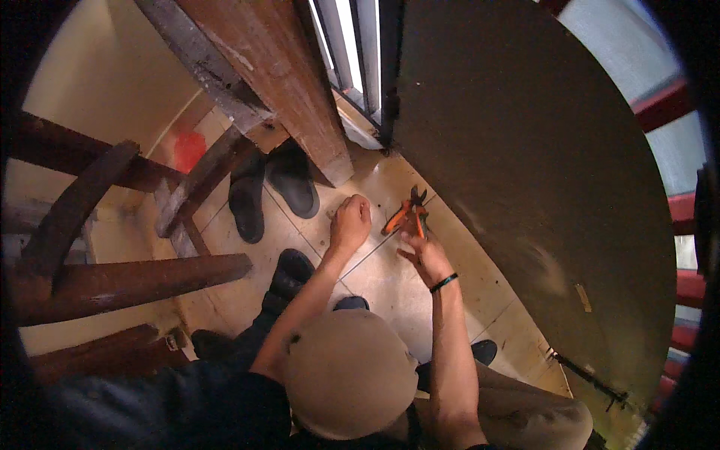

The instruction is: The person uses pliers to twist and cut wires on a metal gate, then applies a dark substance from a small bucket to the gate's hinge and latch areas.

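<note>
My left hand (351, 223) is curled into a fist above the tiled floor; whatever may be inside it is hidden. To its right, my right hand (427, 259), with a dark band on the wrist, has its fingers at the handles of orange-handled cutting pliers (404, 212). The pliers' handles are spread and their dark jaws point away from me. Blur hides exactly how the fingers lie on them. Between my forearms bulges a rounded tan shape (351, 375), which looks like a clothed knee.
Wooden beams (135, 283) stand at the left, and a thick wooden post (285, 75) rises ahead. A large dark panel (525, 135) slants along the right. Dark shoes (292, 180) are on the tiles (386, 277) by the post. A red object (190, 151) lies behind the beams.
</note>
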Available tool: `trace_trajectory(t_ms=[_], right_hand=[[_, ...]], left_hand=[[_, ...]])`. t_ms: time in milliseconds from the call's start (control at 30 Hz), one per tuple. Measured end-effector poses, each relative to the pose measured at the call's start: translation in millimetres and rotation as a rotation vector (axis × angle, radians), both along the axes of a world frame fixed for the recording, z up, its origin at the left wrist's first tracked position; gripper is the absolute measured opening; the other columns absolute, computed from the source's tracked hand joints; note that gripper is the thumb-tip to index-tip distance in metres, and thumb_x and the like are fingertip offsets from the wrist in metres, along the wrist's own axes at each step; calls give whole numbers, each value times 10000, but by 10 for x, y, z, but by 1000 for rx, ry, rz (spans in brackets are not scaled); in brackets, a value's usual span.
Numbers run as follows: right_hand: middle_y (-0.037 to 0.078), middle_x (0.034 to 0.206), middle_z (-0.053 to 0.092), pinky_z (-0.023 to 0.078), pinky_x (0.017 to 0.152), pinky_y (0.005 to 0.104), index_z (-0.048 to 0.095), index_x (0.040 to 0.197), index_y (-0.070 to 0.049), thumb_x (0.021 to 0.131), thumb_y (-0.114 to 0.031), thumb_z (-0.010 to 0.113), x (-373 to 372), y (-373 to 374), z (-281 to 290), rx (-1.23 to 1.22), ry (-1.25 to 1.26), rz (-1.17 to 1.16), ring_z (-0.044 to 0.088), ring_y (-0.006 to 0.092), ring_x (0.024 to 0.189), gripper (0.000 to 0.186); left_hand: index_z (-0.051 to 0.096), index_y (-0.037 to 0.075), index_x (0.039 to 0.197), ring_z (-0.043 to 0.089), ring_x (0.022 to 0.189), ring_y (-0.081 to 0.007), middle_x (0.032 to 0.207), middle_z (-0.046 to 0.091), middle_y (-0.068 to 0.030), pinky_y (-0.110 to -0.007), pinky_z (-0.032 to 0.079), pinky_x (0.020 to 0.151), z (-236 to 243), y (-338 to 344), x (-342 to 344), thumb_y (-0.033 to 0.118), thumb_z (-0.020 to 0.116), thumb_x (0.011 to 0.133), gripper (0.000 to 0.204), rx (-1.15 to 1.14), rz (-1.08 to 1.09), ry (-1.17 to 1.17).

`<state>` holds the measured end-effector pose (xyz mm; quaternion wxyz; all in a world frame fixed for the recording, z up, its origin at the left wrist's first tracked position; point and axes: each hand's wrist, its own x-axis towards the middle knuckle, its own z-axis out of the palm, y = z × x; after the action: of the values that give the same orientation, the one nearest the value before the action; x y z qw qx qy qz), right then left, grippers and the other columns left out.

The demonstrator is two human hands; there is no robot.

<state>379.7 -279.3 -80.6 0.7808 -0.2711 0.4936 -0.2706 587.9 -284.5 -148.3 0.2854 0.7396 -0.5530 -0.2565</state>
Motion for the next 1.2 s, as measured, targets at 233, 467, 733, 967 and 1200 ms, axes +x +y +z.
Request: trace_trajectory(t_ms=[233,467,733,967,1200], right_hand=[[14,1331,555,421,772,268,388,1552,-150,881,-63,535,339,-507,44,-199,-18,27,483,134,919,693],[51,1336,588,466,881,328,413,1537,-163,895,-80,516,387,-546,-280,-81,-123,-89,530,156,1041,656],[50,1161,590,518,912,404,403,1497,-147,947,-111,526,452,-549,-371,-2,-145,-24,598,201,1045,564],[44,1023,612,614,618,429,501,1328,-152,980,-216,546,742,-901,-255,234,142,52,645,187,849,356],[59,948,625,612,722,563,550,1126,-132,960,-153,529,798,-1153,-35,273,216,25,652,209,744,168]], left_hand=[[617,59,1017,642,936,-380,988,659,-152,-487,493,831,25,804,-217,197,616,947,155,-129,-207,-207],[629,58,1089,610,1006,-322,1036,652,-117,-461,442,897,8,1127,-247,233,650,934,234,-124,-206,-315],[503,-10,1341,395,1371,-401,1380,502,-212,-581,244,1072,120,1654,-359,406,673,907,624,-25,-293,-262],[440,-27,1404,283,1466,-417,1505,391,-228,-649,157,1111,93,1642,-315,450,637,937,696,28,-314,-228],[497,-29,1380,274,1489,-384,1512,410,-229,-633,166,1125,91,1640,-291,523,550,972,688,50,-317,-236]])
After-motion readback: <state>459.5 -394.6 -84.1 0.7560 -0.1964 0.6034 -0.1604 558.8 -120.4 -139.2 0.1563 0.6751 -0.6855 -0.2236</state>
